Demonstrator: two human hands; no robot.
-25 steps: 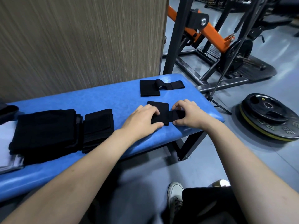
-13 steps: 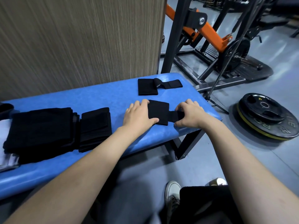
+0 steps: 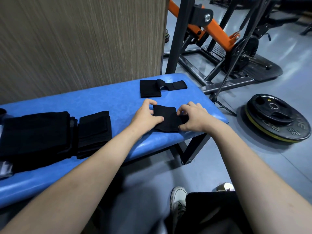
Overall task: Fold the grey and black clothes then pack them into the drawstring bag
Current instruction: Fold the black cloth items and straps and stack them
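Near edge of bench [image 3: 87,105]: black wrap [image 3: 166,119], pinched at its left edge by the left hand [image 3: 145,118] and at its right edge by the right hand [image 3: 194,119]. Folding is judged to be in hand; next, the strap end is to be tucked flat. Left: folded stack [image 3: 35,132], folded piece [image 3: 94,130]. Farther: second wrap [image 3: 152,88], unfolded. No bag is seen.

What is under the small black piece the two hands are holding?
The blue bench lies under the small black piece, gripped by the left hand and right hand. Anything tucked beneath the cloth is hidden.
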